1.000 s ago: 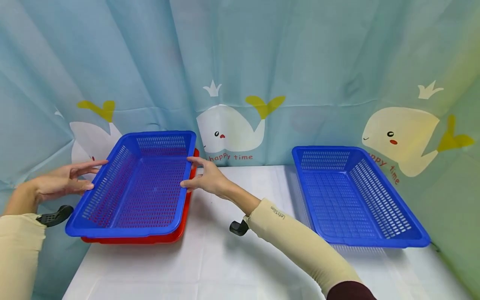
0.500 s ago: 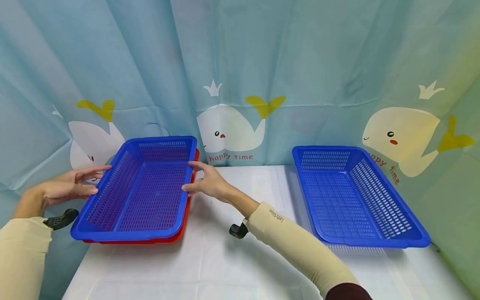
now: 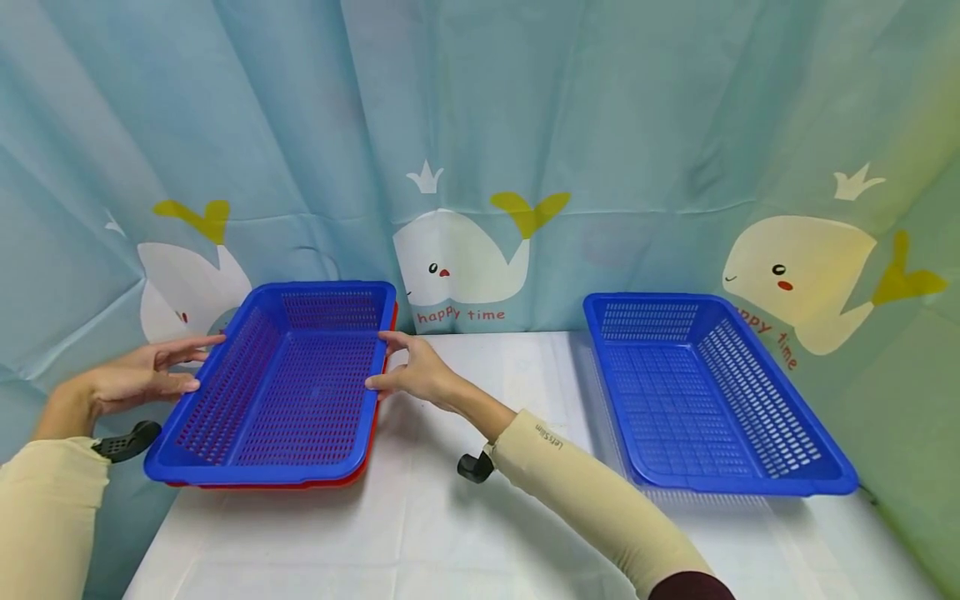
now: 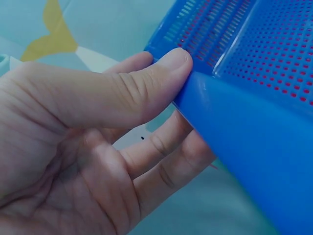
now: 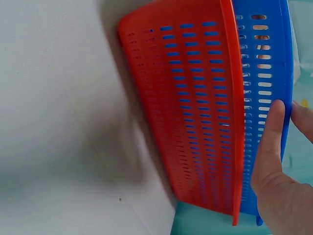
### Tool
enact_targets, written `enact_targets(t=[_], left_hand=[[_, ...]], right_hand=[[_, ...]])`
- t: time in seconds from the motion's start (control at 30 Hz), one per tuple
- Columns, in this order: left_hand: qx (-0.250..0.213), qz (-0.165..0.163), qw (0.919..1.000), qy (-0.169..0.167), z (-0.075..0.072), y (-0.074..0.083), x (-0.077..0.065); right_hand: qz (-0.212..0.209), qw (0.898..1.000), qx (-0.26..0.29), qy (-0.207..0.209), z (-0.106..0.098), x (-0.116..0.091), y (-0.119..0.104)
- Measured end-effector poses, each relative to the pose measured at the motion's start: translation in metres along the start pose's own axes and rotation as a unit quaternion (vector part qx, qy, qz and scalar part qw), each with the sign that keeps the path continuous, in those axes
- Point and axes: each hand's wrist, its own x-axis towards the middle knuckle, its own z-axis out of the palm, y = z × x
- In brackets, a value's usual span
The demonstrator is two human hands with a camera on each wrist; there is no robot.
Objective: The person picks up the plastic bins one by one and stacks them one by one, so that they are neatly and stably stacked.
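Note:
A blue plastic basket (image 3: 311, 375) with slotted walls sits at the left of the table, nested in a red basket (image 5: 186, 107) of the same kind. Most of the red one is hidden; its side shows in the right wrist view, with part of the blue wall standing above its rim. My left hand (image 3: 142, 375) holds the blue basket's left rim, thumb on top and fingers underneath, as the left wrist view shows. At the opposite rim, my right hand (image 3: 420, 371) pinches the edge between thumb and fingers.
Another blue basket (image 3: 682, 400) stands at the right, with a pale translucent edge (image 3: 708, 497) showing beneath it. White cloth (image 3: 480, 533) covers the table. Behind hangs a light blue curtain (image 3: 637, 125) printed with whales.
Both hands have lowered the blue basket deeper into the red one, and less of the red rim shows. The right-hand basket has stayed in place.

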Motion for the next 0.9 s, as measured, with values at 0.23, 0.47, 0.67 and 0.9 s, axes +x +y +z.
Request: enact_targets(t=[0.23,0.47,0.67,0.9], left_hand=[[0.008,0.002,0.9999,-0.007,0.0008,-0.003,0.0009],[0.01,0.001,0.9999,-0.013,0.0028,-0.0029,0.0018],[0.019,-0.001,0.9998,-0.011,0.0034,-0.0031,0.0018],[0.024,-0.004,0.9996,-0.015,0.0025,-0.0039,0.002]], right_hand=[[0.001,1.0,-0.014,0.009,0.0024,0.0012,0.0042],[-0.001,1.0,-0.011,0.008,0.0026,0.0031,0.009],[0.0,1.0,-0.007,0.009,0.0025,0.0042,0.0096],[0.006,1.0,-0.007,0.01,0.0033,0.0041,0.0091]])
